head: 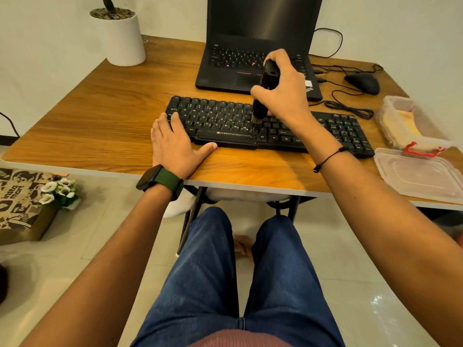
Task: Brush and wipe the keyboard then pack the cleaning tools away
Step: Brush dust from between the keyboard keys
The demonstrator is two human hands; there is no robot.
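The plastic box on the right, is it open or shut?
Open. The plastic box has no cover on; its clear lid lies flat on the table beside it.

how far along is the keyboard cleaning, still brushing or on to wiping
Nothing looks finished yet. In hand: the right hand grips the brush, bristles down on the keys mid-keyboard, while the left hand rests flat on its left end. Left: the wipe and the packing, since the box stands open with a yellow cloth in it and the lid beside it.
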